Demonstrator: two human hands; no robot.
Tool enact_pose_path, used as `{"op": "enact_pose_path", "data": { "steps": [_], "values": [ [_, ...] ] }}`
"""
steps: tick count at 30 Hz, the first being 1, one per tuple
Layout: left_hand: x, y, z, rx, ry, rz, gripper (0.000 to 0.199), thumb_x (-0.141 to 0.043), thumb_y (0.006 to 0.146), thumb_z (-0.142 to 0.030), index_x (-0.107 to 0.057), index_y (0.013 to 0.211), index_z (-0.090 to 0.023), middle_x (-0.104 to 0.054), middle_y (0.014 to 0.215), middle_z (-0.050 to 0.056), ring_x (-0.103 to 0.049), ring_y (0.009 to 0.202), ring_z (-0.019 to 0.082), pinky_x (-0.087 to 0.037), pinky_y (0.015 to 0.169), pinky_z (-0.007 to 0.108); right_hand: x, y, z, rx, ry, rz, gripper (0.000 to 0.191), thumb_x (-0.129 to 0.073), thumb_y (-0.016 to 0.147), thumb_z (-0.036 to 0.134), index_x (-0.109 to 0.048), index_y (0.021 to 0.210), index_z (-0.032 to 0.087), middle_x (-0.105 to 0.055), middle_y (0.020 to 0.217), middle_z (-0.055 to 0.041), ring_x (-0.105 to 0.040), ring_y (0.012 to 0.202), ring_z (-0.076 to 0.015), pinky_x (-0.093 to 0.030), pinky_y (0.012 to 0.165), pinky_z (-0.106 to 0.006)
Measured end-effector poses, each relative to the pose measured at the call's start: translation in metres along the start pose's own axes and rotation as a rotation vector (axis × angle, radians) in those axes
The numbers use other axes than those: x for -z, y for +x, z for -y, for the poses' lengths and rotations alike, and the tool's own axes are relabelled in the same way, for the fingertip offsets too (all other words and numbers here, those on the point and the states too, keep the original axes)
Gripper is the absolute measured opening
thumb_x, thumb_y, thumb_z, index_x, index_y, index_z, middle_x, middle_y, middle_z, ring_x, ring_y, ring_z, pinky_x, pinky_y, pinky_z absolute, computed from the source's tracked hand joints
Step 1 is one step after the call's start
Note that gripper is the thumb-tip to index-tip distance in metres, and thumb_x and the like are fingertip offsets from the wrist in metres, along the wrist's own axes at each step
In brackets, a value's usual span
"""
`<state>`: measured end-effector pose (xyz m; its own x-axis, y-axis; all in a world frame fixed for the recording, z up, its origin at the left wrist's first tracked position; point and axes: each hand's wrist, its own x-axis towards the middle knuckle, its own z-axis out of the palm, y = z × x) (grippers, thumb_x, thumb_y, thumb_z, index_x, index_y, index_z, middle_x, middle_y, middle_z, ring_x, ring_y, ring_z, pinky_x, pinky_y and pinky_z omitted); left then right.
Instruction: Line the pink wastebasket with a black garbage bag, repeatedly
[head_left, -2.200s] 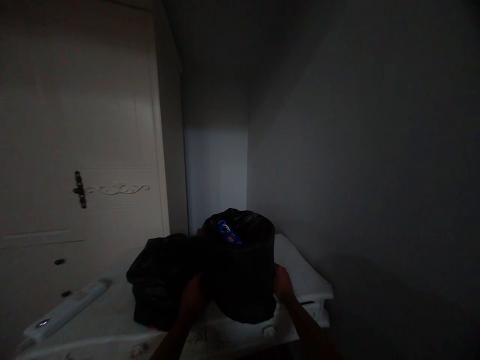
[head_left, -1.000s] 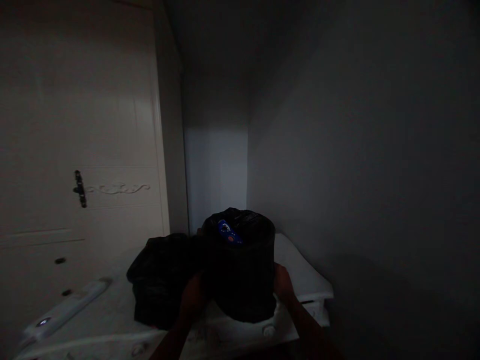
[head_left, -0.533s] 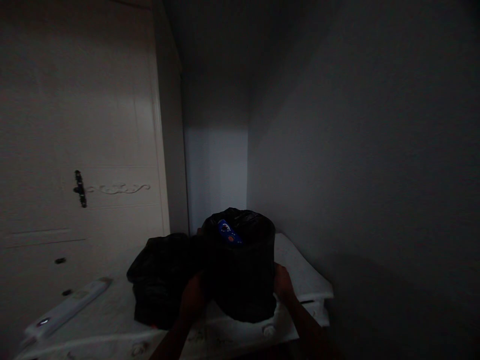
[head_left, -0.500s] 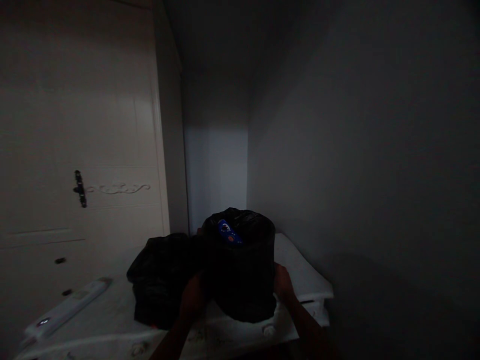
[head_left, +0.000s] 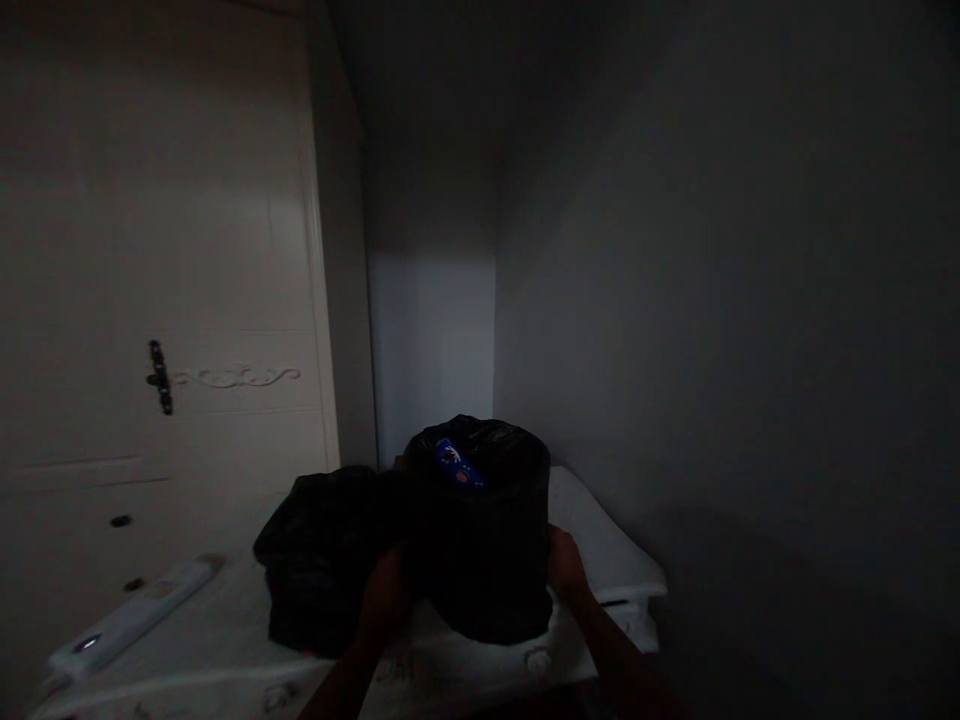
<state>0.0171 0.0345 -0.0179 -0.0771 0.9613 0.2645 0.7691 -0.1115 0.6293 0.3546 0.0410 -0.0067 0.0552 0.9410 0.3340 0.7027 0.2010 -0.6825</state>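
A round bin lined with a black plastic bag (head_left: 487, 570) stands at the front of the white dresser top. Inside its open mouth leans a blue packet (head_left: 459, 464) with white and orange print. Against the bin's left side is my left hand (head_left: 386, 595), its fingers partly lost in the dark. My right hand (head_left: 566, 563) grips the opposite side, fingers curled behind the black plastic. Just left of my left hand sits a second black plastic bag (head_left: 319, 560), bulky and crumpled. What it holds is hidden.
The white dresser top (head_left: 600, 530) reaches toward the corner. At left a long pale box (head_left: 135, 620) lies slanted on it. Behind stands a white wardrobe (head_left: 240, 250) with a dark handle (head_left: 160, 378). A grey wall (head_left: 712, 350) closes off the right. The room is dim.
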Motion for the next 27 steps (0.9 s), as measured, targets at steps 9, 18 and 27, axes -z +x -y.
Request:
{"op": "enact_pose_path", "data": {
  "steps": [9,18,27],
  "values": [
    [0.005,0.000,-0.003,-0.015,-0.042,-0.001,0.043,-0.044,0.095,-0.016,-0.070,0.130,-0.016,-0.073,0.132,0.012,-0.068,0.126,0.025,-0.049,0.111,0.036,-0.002,0.002,-0.003,-0.013,-0.022,0.016,0.046,-0.043,0.087,0.023,-0.078,0.115,0.013,-0.080,0.112,-0.0163,-0.075,0.104,-0.0295,-0.052,0.084,-0.029],
    [0.004,-0.001,-0.003,0.008,0.006,0.020,0.042,-0.049,0.093,-0.012,-0.069,0.130,-0.015,-0.073,0.133,0.014,-0.067,0.127,0.024,-0.046,0.113,0.035,-0.002,0.001,-0.003,-0.006,-0.010,0.008,0.049,-0.042,0.088,0.024,-0.076,0.120,0.013,-0.080,0.112,-0.0168,-0.075,0.104,-0.0295,-0.052,0.083,-0.030],
    [-0.003,0.002,0.006,-0.006,0.000,0.006,0.042,-0.047,0.094,-0.016,-0.067,0.131,-0.014,-0.071,0.135,0.016,-0.066,0.129,0.027,-0.046,0.114,0.038,-0.002,0.001,-0.002,0.033,0.038,-0.001,0.045,-0.046,0.085,0.026,-0.079,0.113,0.014,-0.080,0.112,-0.0139,-0.075,0.102,-0.0289,-0.053,0.079,-0.028]
  ]
}}
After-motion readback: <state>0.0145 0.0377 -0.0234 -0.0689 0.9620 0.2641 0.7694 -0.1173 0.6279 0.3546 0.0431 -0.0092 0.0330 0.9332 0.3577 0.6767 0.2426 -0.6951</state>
